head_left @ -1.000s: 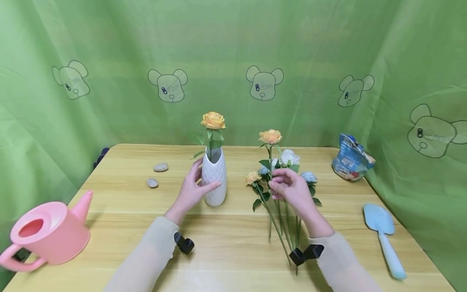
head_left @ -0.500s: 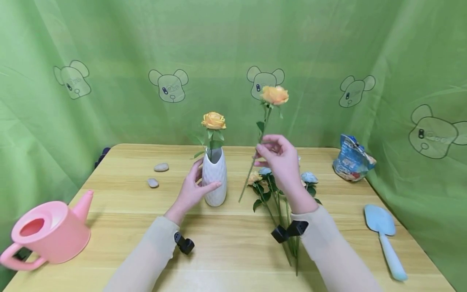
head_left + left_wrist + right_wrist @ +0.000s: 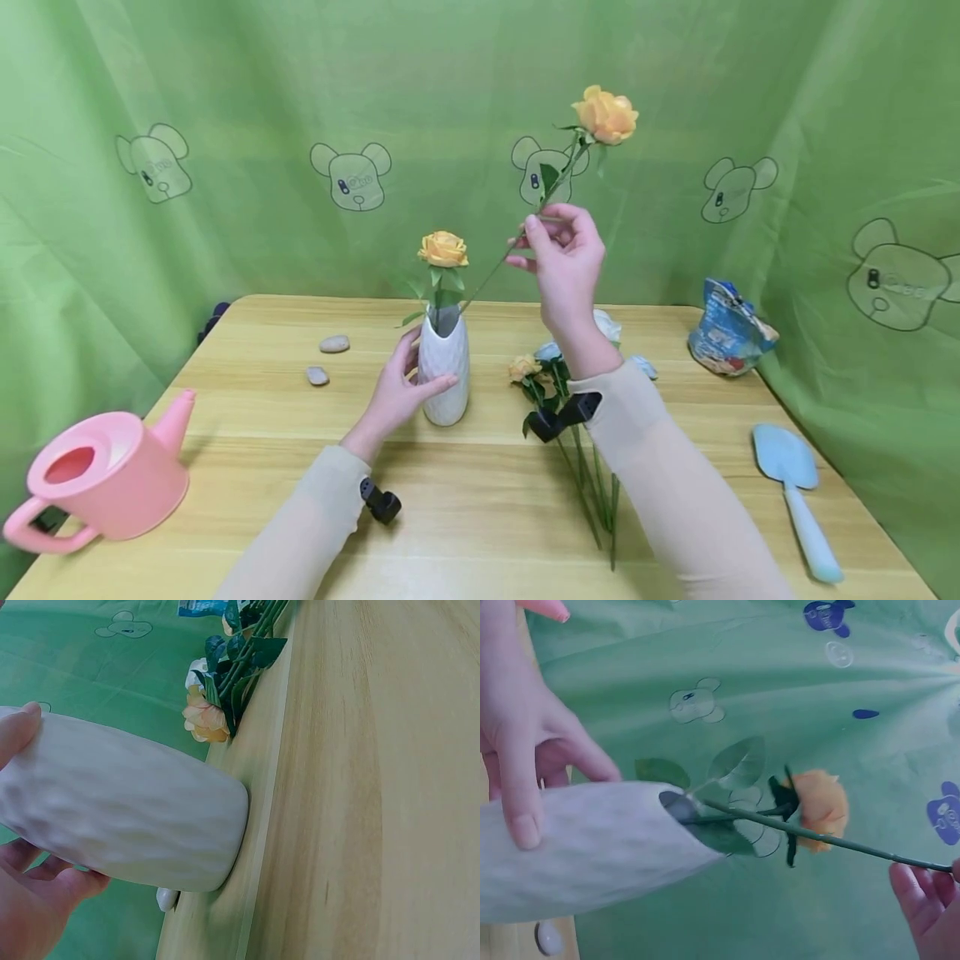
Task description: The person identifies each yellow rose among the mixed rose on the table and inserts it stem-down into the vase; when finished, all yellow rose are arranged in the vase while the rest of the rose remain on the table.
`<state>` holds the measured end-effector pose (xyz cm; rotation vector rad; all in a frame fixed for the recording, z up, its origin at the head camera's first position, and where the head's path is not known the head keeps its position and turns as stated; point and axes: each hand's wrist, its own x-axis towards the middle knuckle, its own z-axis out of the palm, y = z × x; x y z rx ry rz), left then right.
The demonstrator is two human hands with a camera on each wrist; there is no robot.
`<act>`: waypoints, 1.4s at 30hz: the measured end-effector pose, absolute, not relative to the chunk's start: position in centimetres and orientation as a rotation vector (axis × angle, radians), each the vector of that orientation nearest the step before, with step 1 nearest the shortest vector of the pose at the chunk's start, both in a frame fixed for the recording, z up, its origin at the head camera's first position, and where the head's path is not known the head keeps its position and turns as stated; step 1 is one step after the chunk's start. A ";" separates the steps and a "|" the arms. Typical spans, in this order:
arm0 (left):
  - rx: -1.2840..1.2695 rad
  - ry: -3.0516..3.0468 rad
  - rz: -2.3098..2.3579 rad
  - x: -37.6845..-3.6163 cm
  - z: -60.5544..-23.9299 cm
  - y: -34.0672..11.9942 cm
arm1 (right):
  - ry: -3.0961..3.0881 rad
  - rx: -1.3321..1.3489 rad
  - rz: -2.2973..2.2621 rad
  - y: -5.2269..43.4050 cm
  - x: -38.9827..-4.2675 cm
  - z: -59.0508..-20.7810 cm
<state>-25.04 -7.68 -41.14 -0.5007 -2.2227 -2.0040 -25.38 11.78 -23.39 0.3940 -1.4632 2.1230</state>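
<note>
A white textured vase (image 3: pixel 444 375) stands upright on the table, and my left hand (image 3: pixel 401 387) grips its side, thumb across the front. One yellow rose (image 3: pixel 443 249) rises out of the vase. With thumb and fingers my right hand (image 3: pixel 567 262) pinches the stem of an orange-yellow rose (image 3: pixel 606 115), its bloom tilted up to the right. That stem's lower end is right at the vase mouth, as the right wrist view also shows beside the vase rim (image 3: pixel 676 802). Below my right forearm lie several more roses (image 3: pixel 525 367), yellow, white and pale blue, partly hidden by the arm.
A pink watering can (image 3: pixel 112 475) is at the left, with two stones (image 3: pixel 333 343) behind it toward the middle. On the right are a light blue trowel (image 3: pixel 795 492) and a crumpled blue bag (image 3: pixel 729 329). Green curtain (image 3: pixel 450 100) encloses the table (image 3: pixel 450 517).
My right hand has lifted the orange-yellow rose from among the lying flowers, up and leftward, tilting its stem toward the vase mouth. My left hand stays on the vase.
</note>
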 end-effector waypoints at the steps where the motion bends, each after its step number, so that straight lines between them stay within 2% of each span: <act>1: -0.509 -2.222 -2.005 -24.8 -40.8 -7.7 | -1.460 0.392 2.114 11.6 -25.7 -23.4; 7: -0.533 -2.244 -2.004 -23.4 -38.8 -7.6 | -1.576 0.361 2.068 10.6 -26.8 -25.2; 23: -0.510 -2.252 -1.992 -23.4 -38.9 -7.6 | -1.893 0.411 1.924 8.5 -27.2 -30.2; 33: -0.512 -2.246 -2.007 -23.3 -38.8 -7.6 | -2.009 0.364 1.792 8.0 -25.7 -31.4; 37: -0.517 -2.243 -2.003 -23.3 -38.8 -7.6 | -2.058 0.346 1.801 8.8 -24.0 -31.1; 42: -0.497 -2.263 -1.998 -23.3 -38.8 -7.7 | -2.092 0.330 1.862 10.7 -24.1 -33.1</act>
